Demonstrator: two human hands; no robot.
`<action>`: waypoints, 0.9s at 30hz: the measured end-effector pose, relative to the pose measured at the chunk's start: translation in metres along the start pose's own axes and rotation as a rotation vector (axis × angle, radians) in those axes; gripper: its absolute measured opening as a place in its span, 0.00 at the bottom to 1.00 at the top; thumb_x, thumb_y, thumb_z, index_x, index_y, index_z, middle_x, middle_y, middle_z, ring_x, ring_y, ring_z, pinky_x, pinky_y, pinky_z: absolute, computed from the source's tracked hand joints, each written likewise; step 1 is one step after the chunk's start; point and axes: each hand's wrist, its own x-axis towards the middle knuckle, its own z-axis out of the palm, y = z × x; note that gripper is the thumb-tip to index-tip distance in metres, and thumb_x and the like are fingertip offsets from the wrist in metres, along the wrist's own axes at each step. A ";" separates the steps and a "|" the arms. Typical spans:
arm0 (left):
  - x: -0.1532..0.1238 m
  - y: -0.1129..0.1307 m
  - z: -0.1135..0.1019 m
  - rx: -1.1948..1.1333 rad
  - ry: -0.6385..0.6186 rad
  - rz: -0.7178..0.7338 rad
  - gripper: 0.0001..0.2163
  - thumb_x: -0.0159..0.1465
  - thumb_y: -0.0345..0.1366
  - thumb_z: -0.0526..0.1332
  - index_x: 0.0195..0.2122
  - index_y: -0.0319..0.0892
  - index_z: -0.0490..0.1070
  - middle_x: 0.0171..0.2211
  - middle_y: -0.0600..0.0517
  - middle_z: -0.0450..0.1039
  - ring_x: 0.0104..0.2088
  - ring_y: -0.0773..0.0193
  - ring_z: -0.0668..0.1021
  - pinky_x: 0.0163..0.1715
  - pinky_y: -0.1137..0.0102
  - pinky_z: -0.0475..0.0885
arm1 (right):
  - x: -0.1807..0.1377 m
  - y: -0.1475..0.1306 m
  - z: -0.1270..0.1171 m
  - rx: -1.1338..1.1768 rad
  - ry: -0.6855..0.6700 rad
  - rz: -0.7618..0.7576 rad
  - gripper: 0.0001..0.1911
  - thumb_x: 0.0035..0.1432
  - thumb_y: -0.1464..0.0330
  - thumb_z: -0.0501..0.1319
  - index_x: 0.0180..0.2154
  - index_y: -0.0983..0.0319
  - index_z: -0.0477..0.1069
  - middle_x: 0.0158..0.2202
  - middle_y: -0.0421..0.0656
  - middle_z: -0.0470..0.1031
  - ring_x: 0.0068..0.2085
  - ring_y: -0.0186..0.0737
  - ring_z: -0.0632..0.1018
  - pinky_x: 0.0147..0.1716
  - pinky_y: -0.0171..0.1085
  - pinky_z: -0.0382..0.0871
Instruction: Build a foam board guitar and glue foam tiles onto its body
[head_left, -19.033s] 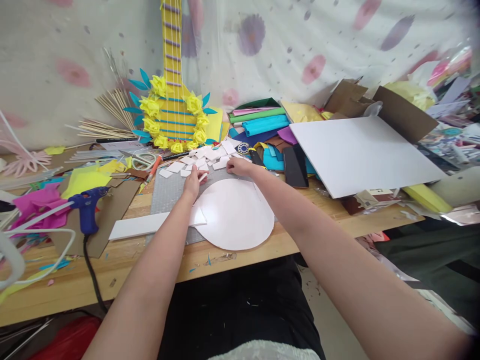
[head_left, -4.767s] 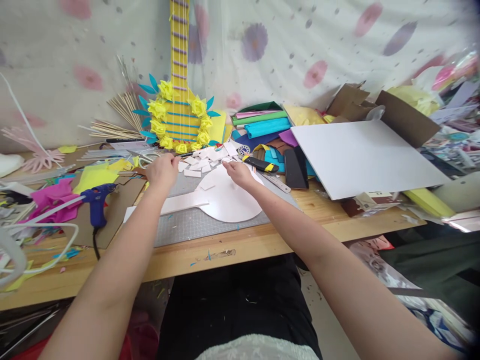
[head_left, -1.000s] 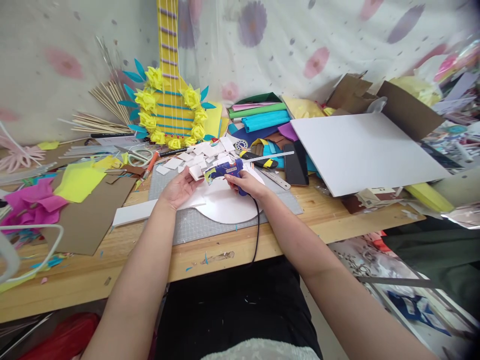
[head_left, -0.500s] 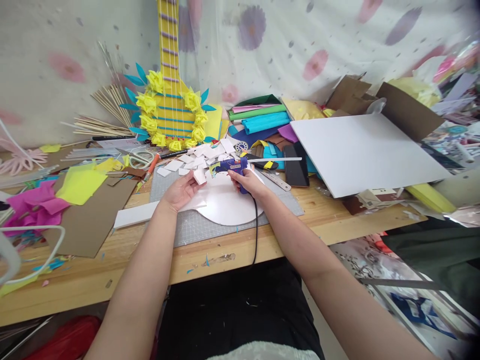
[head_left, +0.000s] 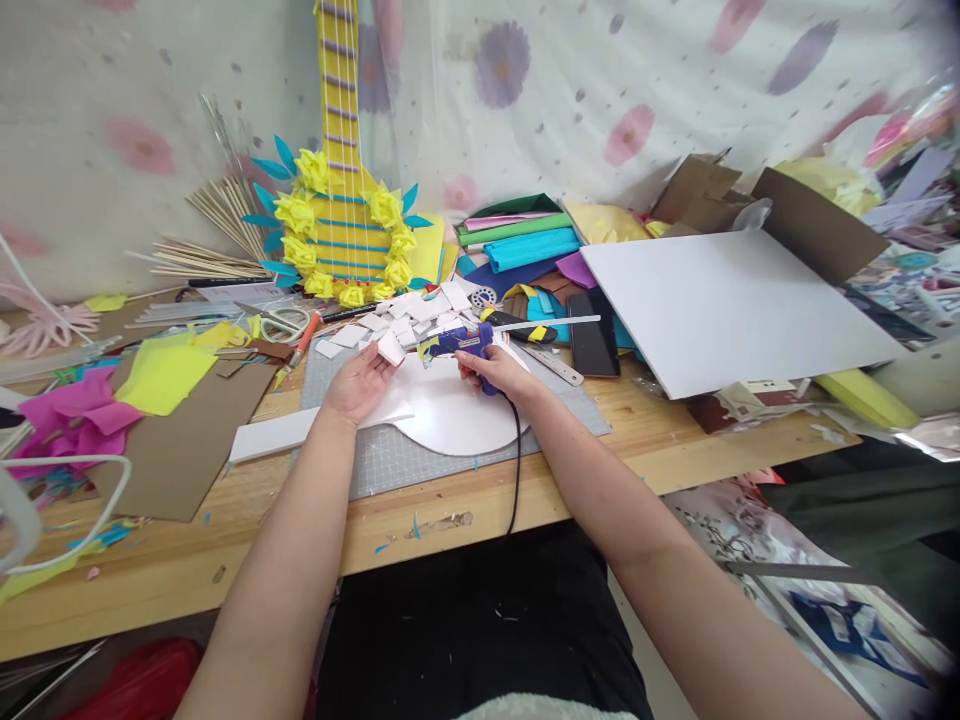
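My right hand (head_left: 491, 368) is wrapped round a blue glue gun (head_left: 463, 343), with a long glue stick (head_left: 559, 322) poking out of its back. The gun's nozzle points left. Between the fingertips of my left hand (head_left: 362, 383) is a small white foam board piece (head_left: 391, 348), close to the nozzle. Under both hands lies a white guitar-shaped board (head_left: 457, 420), its narrow neck reaching left beneath my left wrist. Beyond it, several small white pieces (head_left: 420, 308) lie heaped on the grey cutting mat (head_left: 390, 470).
At the back stands a yellow guitar model (head_left: 349, 235) with paper flowers. A cutter knife (head_left: 525, 328), a steel ruler (head_left: 555, 364) and a phone (head_left: 594, 338) lie to the right, before a large white board (head_left: 735, 310). Left are scissors (head_left: 289, 322) and brown cardboard (head_left: 184, 450).
My left hand and the white piece have shifted slightly left, a little away from the nozzle. The glue gun stays nearly in place in my right hand.
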 end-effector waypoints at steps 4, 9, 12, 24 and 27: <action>0.001 -0.002 -0.001 0.041 -0.050 0.016 0.09 0.62 0.28 0.55 0.38 0.36 0.75 0.45 0.45 0.76 0.51 0.63 0.74 0.56 0.67 0.67 | -0.002 -0.004 0.002 -0.003 0.000 0.008 0.26 0.39 0.46 0.67 0.23 0.62 0.66 0.19 0.37 0.65 0.19 0.28 0.65 0.17 0.31 0.66; 0.002 -0.005 -0.004 0.135 -0.131 0.058 0.07 0.59 0.30 0.61 0.38 0.38 0.76 0.43 0.46 0.77 0.51 0.62 0.75 0.55 0.67 0.68 | -0.004 -0.008 0.006 0.014 -0.037 -0.012 0.27 0.40 0.46 0.67 0.22 0.62 0.64 0.18 0.36 0.63 0.19 0.28 0.65 0.19 0.32 0.67; 0.004 -0.006 -0.006 0.148 -0.164 0.069 0.09 0.58 0.30 0.63 0.39 0.39 0.76 0.42 0.48 0.78 0.47 0.63 0.77 0.52 0.69 0.70 | -0.005 -0.008 0.008 0.026 -0.044 -0.040 0.27 0.41 0.45 0.66 0.21 0.62 0.63 0.19 0.36 0.62 0.20 0.28 0.65 0.19 0.32 0.67; -0.003 -0.003 0.002 0.138 -0.114 0.053 0.09 0.55 0.29 0.66 0.38 0.39 0.76 0.41 0.48 0.78 0.44 0.65 0.78 0.50 0.70 0.69 | -0.004 -0.009 0.007 0.078 -0.036 -0.101 0.24 0.45 0.47 0.64 0.26 0.63 0.70 0.27 0.42 0.72 0.22 0.28 0.67 0.21 0.32 0.68; -0.001 0.002 0.002 0.205 -0.076 0.105 0.10 0.54 0.33 0.67 0.38 0.39 0.76 0.41 0.48 0.77 0.45 0.63 0.77 0.50 0.68 0.69 | 0.001 -0.004 0.000 0.142 0.114 -0.103 0.25 0.45 0.46 0.64 0.27 0.62 0.70 0.30 0.42 0.75 0.22 0.27 0.68 0.21 0.31 0.67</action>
